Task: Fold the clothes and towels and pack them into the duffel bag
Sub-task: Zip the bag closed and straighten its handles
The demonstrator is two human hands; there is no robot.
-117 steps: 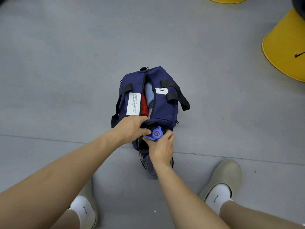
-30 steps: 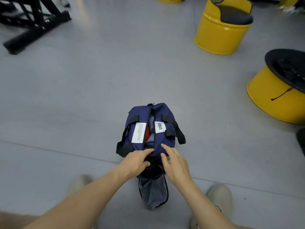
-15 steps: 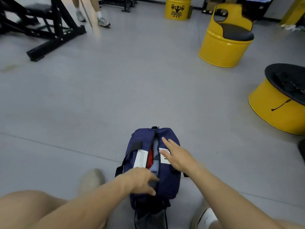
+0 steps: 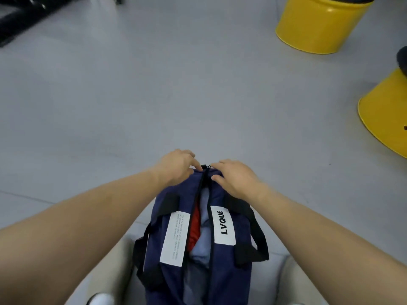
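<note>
The duffel bag (image 4: 229, 271) lies on the floor (image 4: 154, 95) by the person's feet, zip (image 4: 203, 179) open. The left hand (image 4: 176, 166) and right hand (image 4: 236, 178) grip its far end with curled fingers. The red garment (image 4: 195, 227) and the pale blue garment (image 4: 203, 216) bulge up and could snag the teeth.

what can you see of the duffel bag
The duffel bag is navy fabric with black straps and two white labels, one reading LVQUE. It lies lengthwise on the grey floor, top zip open, showing red cloth and light blue cloth inside. The left hand and right hand grip its far end beside the zip.
</note>
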